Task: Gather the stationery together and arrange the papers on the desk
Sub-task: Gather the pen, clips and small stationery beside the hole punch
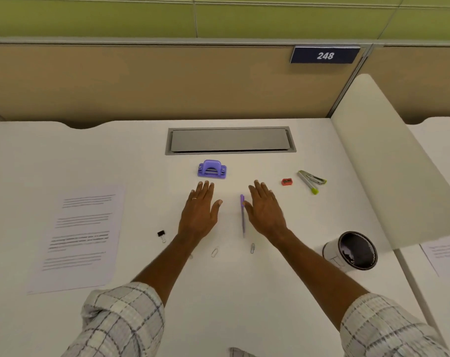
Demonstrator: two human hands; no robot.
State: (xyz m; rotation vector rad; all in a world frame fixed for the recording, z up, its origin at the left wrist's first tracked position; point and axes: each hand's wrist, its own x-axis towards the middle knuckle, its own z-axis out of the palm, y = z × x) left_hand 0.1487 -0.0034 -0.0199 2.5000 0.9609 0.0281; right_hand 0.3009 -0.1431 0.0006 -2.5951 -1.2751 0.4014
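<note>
My left hand (199, 211) lies flat and open on the white desk (64, 155), holding nothing. My right hand (266, 210) is also flat and open, its thumb beside a purple pen (242, 215). A purple hole punch (211, 169) sits just beyond my left fingers. A red sharpener (287, 181) and a green-tipped stapler (311, 180) lie to the right. A black binder clip (161, 235) and two paper clips (214, 252) (252, 248) lie near my wrists. A printed paper (82, 235) rests at the left. A white cup (352, 251) stands at the right.
A grey cable hatch (230, 140) is set in the desk at the back. A white divider panel (388, 161) rises along the right edge, with another printed sheet (444, 253) on the neighbouring desk behind it. A tan partition with a "248" sign (324, 55) closes the back.
</note>
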